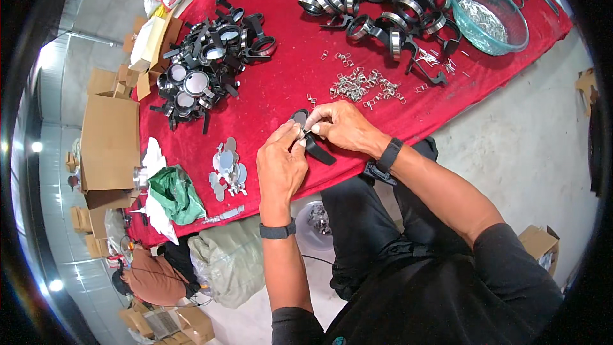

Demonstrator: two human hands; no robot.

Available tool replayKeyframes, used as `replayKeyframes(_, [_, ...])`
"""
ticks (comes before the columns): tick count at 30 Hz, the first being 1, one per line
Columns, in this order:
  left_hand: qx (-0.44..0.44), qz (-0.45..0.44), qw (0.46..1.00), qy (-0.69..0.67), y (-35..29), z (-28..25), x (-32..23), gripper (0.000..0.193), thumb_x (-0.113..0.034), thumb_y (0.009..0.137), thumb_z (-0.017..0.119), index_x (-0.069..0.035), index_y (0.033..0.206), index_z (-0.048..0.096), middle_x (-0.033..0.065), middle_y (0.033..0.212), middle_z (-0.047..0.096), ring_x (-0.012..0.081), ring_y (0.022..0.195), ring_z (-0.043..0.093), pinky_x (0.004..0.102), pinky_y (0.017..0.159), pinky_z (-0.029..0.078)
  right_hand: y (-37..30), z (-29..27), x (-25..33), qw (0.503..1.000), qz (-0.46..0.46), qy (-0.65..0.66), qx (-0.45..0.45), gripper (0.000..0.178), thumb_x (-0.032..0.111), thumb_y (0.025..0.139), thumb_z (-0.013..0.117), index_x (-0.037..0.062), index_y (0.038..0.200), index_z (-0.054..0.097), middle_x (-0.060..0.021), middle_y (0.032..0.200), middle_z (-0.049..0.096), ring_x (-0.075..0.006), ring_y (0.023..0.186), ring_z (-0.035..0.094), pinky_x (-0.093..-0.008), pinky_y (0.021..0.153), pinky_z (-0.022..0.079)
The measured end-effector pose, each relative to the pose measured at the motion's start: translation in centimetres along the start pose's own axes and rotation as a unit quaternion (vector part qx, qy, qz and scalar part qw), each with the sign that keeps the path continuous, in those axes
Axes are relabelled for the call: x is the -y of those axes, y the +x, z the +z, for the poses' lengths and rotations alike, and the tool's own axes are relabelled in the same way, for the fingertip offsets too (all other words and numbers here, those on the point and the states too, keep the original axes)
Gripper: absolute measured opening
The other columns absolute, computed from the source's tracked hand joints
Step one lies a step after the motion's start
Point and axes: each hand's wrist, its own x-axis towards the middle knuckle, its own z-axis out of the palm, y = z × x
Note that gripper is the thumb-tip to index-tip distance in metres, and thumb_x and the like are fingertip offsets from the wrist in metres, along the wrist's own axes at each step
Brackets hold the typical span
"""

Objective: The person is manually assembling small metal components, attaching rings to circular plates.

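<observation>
Near the table's front edge, my left hand [281,163] and my right hand [348,129] meet over a black handled piece with a round grey disc end [319,151]. Its flat black handle points toward me, while the disc end shows beyond my fingertips. My left thumb and fingers pinch it from the left. From the right, my right fingers are closed at the joint between handle and disc; any small part between them is hidden. Small bent metal clips [364,85] lie scattered just beyond my right hand. To the left of my left hand is a loose heap of flat round metal discs [227,161].
A red cloth [281,83] covers the table. Black handled pieces with discs [198,81] are heaped at left; black rings with metal bands [396,9] fill the back. A teal bowl [517,32] holds metal pins. Green bag [175,198], cardboard box [112,144] and another person [153,276] are left.
</observation>
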Motion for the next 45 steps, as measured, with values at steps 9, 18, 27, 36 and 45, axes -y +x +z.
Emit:
replayKeyframes(9, [-0.003, 0.0, 1.0, 0.012, 0.0, 0.2, 0.1, 0.033, -0.003, 0.094, 0.071, 0.005, 0.126, 0.077, 0.0254, 0.133, 0.075, 0.0373, 0.124, 0.074, 0.0405, 0.111, 0.055, -0.1, 0.1, 0.0, 1.0, -0.009, -0.006, -0.001, 0.014, 0.004, 0.097, 0.069, -0.0008, 0.104, 0.08, -0.0073, 0.09, 0.078, -0.0135, 0.085, 0.07, -0.0332, 0.079, 0.056])
replayKeyframes(18, [-0.011, -0.003, 1.0, 0.004, 0.0, 0.4, 0.1, 0.033, -0.003, 0.092, 0.07, 0.004, 0.123, 0.079, 0.0294, 0.132, 0.073, 0.0428, 0.125, 0.071, 0.0449, 0.112, 0.055, -0.4, 0.3, 0.0, 1.0, -0.011, -0.002, -0.002, 0.015, 0.004, 0.097, 0.069, -0.0006, 0.105, 0.081, -0.0097, 0.093, 0.08, -0.0152, 0.087, 0.073, -0.0338, 0.08, 0.057])
replayKeyframes(27, [-0.004, -0.005, 1.0, 0.01, 0.1, 0.2, -0.6, 0.034, -0.002, 0.091, 0.069, 0.005, 0.124, 0.078, 0.0287, 0.132, 0.074, 0.0425, 0.126, 0.071, 0.0439, 0.111, 0.055, -0.4, 0.3, -0.1, 1.0, -0.007, 0.002, -0.023, 0.015, 0.004, 0.097, 0.069, -0.0001, 0.106, 0.08, -0.0126, 0.095, 0.08, -0.0188, 0.087, 0.075, -0.0352, 0.081, 0.058])
replayKeyframes(36, [0.005, -0.013, 1.0, 0.008, 0.3, 0.1, -0.8, 0.034, -0.001, 0.091, 0.069, 0.005, 0.123, 0.079, 0.0292, 0.132, 0.074, 0.0426, 0.124, 0.072, 0.0438, 0.111, 0.055, -0.6, 0.8, 0.2, 0.998, -0.015, 0.001, -0.055, 0.015, 0.004, 0.097, 0.07, 0.0005, 0.107, 0.081, -0.0132, 0.095, 0.08, -0.019, 0.085, 0.074, -0.0348, 0.077, 0.058])
replayKeyframes(45, [-0.002, -0.021, 1.0, 0.018, 0.3, 0.5, -0.8, 0.033, -0.001, 0.091, 0.069, 0.005, 0.122, 0.079, 0.029, 0.132, 0.074, 0.0419, 0.124, 0.072, 0.0438, 0.11, 0.055, -0.6, 0.7, 0.4, 0.997, -0.029, 0.002, -0.067, 0.017, 0.005, 0.093, 0.072, -0.0021, 0.106, 0.08, -0.0128, 0.09, 0.079, -0.0183, 0.079, 0.073, -0.0354, 0.073, 0.057])
